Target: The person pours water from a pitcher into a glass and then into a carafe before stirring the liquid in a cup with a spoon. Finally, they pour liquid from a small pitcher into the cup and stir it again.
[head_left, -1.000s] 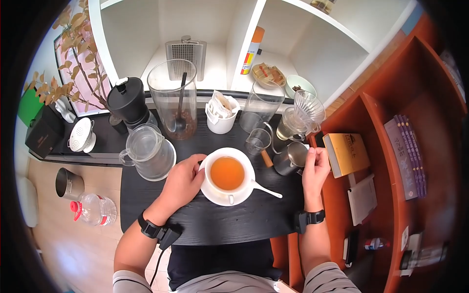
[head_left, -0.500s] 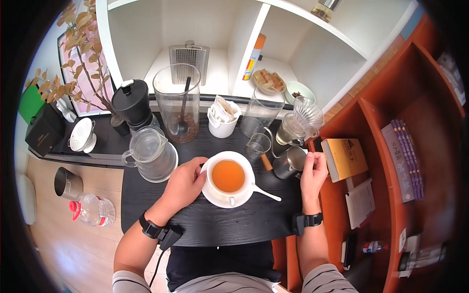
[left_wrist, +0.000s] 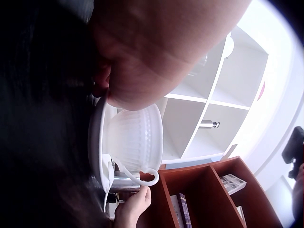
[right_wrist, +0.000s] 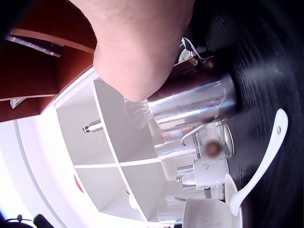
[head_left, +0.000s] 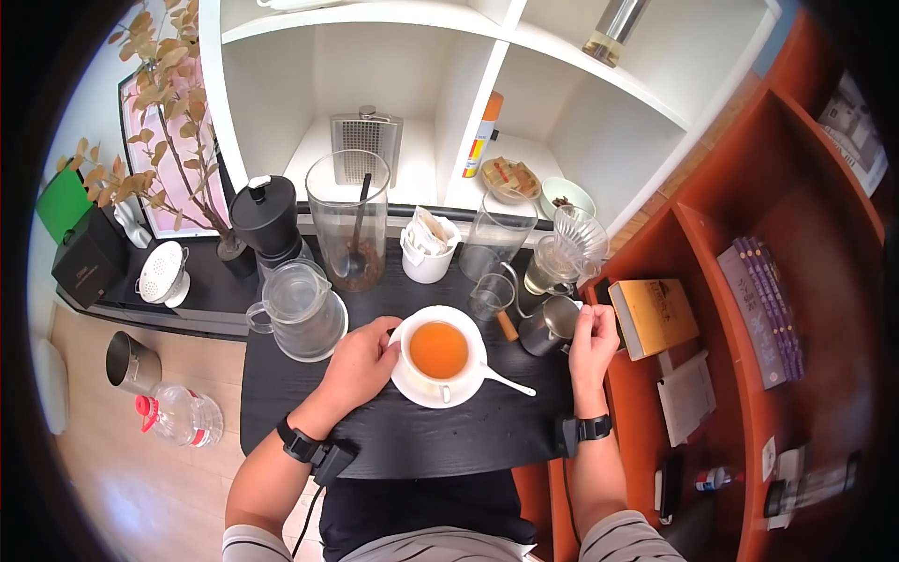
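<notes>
A white teacup [head_left: 440,377] of amber tea [head_left: 438,349] stands on a white saucer [head_left: 420,397], with a white spoon [head_left: 510,381] lying on the saucer's right side. At the saucer's left edge, my left hand [head_left: 362,363] pinches the rim, thumb on top in the left wrist view. A small steel gooseneck kettle [head_left: 541,332] stands to the right on the black table [head_left: 403,450]. My right hand [head_left: 593,345] grips it at its right side, fingers curled near the top; the handle is hidden behind the hand in the right wrist view.
Close behind the cup are a small glass pitcher with wooden handle [head_left: 490,295], a white container of packets [head_left: 426,258] and a glass jug [head_left: 302,314]. A tall glass cylinder [head_left: 346,220], a black grinder [head_left: 265,220] and a glass dripper [head_left: 581,239] stand farther back, before white shelves.
The head view has shifted, so the table things sit slightly lower in it. Both hands keep their places, the left at the saucer and the right at the kettle.
</notes>
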`<action>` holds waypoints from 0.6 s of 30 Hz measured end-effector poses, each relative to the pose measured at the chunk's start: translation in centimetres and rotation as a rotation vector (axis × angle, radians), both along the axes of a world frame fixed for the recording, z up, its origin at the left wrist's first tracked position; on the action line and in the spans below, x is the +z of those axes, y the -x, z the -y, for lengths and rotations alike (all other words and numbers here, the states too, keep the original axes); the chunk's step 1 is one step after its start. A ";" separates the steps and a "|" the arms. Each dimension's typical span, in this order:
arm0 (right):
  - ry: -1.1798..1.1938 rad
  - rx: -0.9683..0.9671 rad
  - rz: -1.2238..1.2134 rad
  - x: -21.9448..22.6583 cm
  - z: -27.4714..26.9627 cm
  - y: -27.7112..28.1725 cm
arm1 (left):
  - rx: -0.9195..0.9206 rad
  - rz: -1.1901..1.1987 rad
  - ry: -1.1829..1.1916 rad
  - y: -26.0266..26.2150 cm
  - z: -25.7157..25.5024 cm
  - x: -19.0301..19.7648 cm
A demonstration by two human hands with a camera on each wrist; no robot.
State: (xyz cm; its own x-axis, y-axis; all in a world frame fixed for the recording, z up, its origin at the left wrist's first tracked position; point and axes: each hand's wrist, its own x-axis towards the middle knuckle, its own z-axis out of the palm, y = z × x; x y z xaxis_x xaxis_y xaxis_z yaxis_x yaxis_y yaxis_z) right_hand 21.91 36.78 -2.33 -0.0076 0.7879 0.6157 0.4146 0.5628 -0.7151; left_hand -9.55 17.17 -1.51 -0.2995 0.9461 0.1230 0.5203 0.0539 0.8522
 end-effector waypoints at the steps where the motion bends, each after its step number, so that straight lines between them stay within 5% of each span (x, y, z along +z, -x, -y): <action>1: 0.014 -0.003 -0.002 -0.1 0.0 -0.1 | -0.003 -0.009 0.007 0.0 0.0 0.0; 18: -0.056 0.022 -0.003 -0.3 -0.2 -0.1 | -0.004 -0.085 -0.089 0.2 0.0 -1.0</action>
State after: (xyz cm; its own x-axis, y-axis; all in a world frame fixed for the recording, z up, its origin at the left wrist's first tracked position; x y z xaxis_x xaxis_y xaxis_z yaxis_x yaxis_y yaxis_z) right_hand 22.00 36.95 -2.64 -0.0224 0.7518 0.6590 0.4001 0.6109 -0.6832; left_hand -9.77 17.21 -2.49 -0.2807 0.9315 0.2312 0.5910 -0.0220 0.8064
